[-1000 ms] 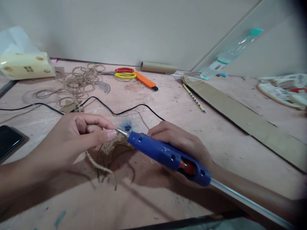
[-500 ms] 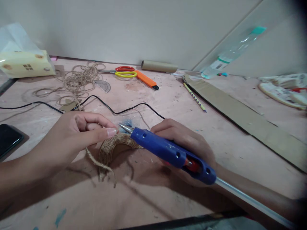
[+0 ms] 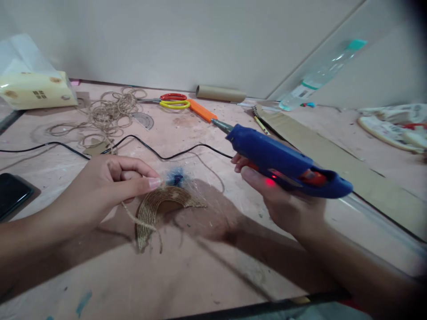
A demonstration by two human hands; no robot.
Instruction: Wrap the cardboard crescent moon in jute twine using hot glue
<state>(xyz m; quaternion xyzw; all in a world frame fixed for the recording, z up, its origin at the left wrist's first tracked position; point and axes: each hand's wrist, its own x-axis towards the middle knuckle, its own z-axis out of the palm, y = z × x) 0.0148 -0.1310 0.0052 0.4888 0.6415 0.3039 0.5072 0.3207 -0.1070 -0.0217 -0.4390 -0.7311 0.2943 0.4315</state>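
Observation:
My left hand is closed in a pinch at the upper left edge of a curved, arch-like piece covered in rows of jute twine. A loose strand of twine hangs below its fingers and lies across the piece. What sits right between the fingertips is partly hidden. My right hand grips a blue hot glue gun, its red light glowing and its metal nozzle pointing up and left, apart from the piece. A clear glue stick trails from the gun's back end.
Behind lie a tangle of twine, scissors, an orange box cutter and a cardboard tube. A black cord crosses the table. Cardboard strips and a bottle are right; a phone and tissue pack left.
My right hand has lifted the glue gun up and to the right, away from the twine-covered piece, uncovering its right end. My left hand has stayed nearly still.

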